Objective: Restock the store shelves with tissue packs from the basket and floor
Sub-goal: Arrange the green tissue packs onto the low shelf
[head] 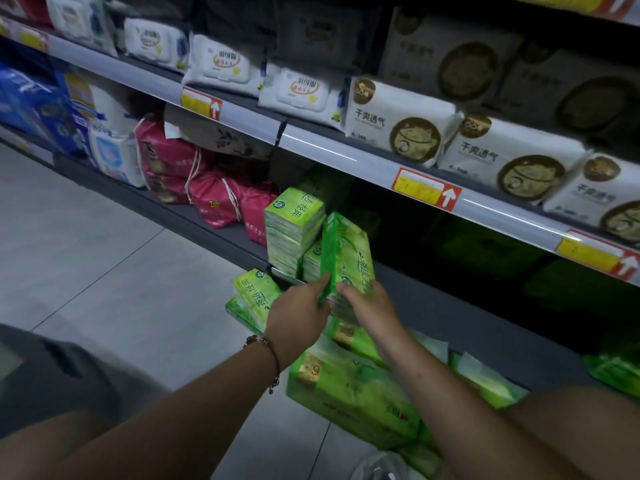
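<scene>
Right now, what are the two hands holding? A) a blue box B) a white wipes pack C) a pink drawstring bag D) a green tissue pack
D: the left hand and the right hand both grip the bottom of an upright green tissue pack at the bottom shelf.

Single head view, angled forward and down, close over bottom shelf (pixel 433 306) and floor (pixel 104 254)

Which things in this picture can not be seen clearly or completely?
- Bottom shelf, head view: its depth on the right is in dark shadow; stock there is unclear.
- Held pack: its lower end is covered by the left hand and right hand.
- Price tags: print is blurred and too small.
- Floor packs: partly hidden by the forearms; the far right one is cut by the edge.
</scene>
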`<act>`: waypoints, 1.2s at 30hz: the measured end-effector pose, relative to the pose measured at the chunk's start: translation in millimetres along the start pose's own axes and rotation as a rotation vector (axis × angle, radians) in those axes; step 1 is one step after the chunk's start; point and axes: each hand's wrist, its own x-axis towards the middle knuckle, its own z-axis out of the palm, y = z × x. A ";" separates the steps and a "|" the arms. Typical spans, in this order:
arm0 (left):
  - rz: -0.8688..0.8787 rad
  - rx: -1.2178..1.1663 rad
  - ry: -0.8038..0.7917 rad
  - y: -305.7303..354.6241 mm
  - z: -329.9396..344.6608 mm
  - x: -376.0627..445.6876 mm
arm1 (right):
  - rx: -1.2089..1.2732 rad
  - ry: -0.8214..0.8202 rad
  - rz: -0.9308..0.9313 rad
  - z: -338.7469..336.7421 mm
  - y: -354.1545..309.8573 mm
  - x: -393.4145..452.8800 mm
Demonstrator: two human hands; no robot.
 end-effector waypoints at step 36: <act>-0.079 0.537 -0.305 -97.4 -18.0 0.0 | -0.729 -0.057 -0.733 46.8 0.2 44.6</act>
